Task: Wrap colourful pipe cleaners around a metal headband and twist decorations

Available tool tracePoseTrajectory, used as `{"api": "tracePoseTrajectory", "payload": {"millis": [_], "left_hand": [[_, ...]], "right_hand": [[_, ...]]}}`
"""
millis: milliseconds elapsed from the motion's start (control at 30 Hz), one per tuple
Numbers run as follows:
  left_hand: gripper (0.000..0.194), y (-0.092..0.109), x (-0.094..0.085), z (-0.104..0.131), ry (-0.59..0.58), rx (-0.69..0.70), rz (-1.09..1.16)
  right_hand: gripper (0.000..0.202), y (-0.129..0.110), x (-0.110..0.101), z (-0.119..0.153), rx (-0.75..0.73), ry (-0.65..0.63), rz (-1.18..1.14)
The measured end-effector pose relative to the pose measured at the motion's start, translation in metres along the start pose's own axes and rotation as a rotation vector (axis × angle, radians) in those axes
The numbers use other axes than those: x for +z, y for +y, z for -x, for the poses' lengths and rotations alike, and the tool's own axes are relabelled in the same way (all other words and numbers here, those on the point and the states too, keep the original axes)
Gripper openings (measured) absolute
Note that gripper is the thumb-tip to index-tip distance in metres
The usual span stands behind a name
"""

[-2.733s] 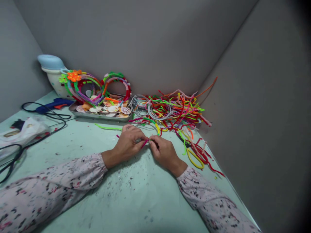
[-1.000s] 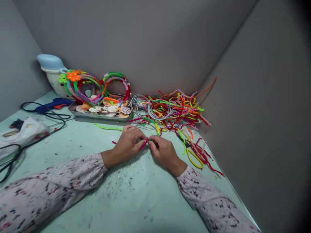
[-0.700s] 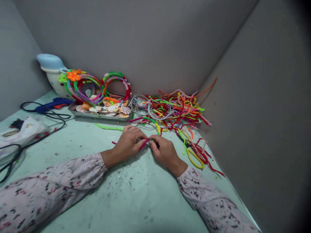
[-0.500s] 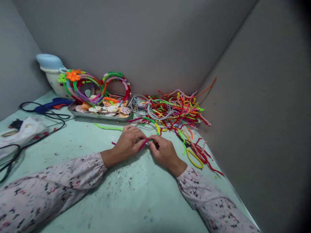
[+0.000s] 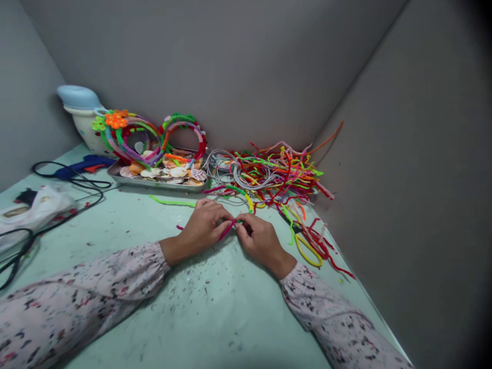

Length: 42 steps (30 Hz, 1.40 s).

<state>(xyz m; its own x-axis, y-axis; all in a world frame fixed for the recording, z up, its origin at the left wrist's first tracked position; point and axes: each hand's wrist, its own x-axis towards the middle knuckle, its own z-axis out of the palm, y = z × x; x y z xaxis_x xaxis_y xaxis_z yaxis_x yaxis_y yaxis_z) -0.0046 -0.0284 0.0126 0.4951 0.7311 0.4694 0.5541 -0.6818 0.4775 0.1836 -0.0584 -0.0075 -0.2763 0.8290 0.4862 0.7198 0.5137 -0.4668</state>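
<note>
At the middle of the pale green table [image 5: 215, 318], my left hand [image 5: 205, 225] pinches a magenta fuzzy stem [image 5: 226, 230], whose short end slants down between the fingers. My right hand [image 5: 258, 237] is closed at the fingertips right beside it, where a bit of green stem shows. The two hands nearly touch. Behind them a green and yellow fuzzy strip [image 5: 246, 195] curves over thin grey wire [image 5: 251, 174]. A bright green stem [image 5: 171, 203] lies just beyond my left hand.
A metal tray [image 5: 161, 186] holds shells and colourful wrapped rings [image 5: 184, 123]. A heap of fuzzy stems [image 5: 284, 169] lies at the back right, scissors with yellow handles [image 5: 308, 251] nearer. At left are a blue-lidded container [image 5: 86, 120], black cable [image 5: 82, 179] and white plastic bag [image 5: 42, 207].
</note>
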Motion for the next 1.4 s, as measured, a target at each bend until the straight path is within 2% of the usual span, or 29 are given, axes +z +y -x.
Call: {"api": "tracePoseTrajectory", "payload": {"millis": [900, 1000, 1067, 1167, 1200, 1267, 1333, 1400], "left_hand": [[0.015, 0.004, 0.000, -0.001, 0.005, 0.000, -0.022], [0.016, 0.007, -0.002, 0.000, 0.094, -0.008, -0.037], [0.015, 0.010, -0.005, 0.002, 0.228, 0.000, -0.053], [0.012, 0.019, -0.010, 0.008, 0.301, 0.123, -0.016], [0.012, 0.023, -0.011, 0.011, 0.258, 0.200, 0.014], [0.010, 0.030, -0.012, 0.017, 0.073, 0.359, 0.071], [0.014, 0.036, -0.010, 0.021, -0.117, 0.439, 0.074], [0.018, 0.039, -0.008, 0.024, -0.251, 0.472, 0.055]], "right_hand": [[0.016, 0.000, 0.000, 0.000, 0.009, -0.019, -0.006], [0.016, 0.001, 0.001, -0.002, 0.036, 0.005, -0.025], [0.016, 0.002, 0.001, -0.003, 0.066, 0.029, -0.042], [0.016, 0.004, 0.001, -0.004, 0.112, 0.064, -0.064], [0.016, 0.004, 0.001, -0.004, 0.120, 0.075, -0.071], [0.017, 0.004, 0.001, -0.005, 0.131, 0.100, -0.083], [0.017, 0.004, 0.001, -0.005, 0.144, 0.118, -0.090], [0.017, 0.003, 0.001, -0.005, 0.161, 0.125, -0.090]]}}
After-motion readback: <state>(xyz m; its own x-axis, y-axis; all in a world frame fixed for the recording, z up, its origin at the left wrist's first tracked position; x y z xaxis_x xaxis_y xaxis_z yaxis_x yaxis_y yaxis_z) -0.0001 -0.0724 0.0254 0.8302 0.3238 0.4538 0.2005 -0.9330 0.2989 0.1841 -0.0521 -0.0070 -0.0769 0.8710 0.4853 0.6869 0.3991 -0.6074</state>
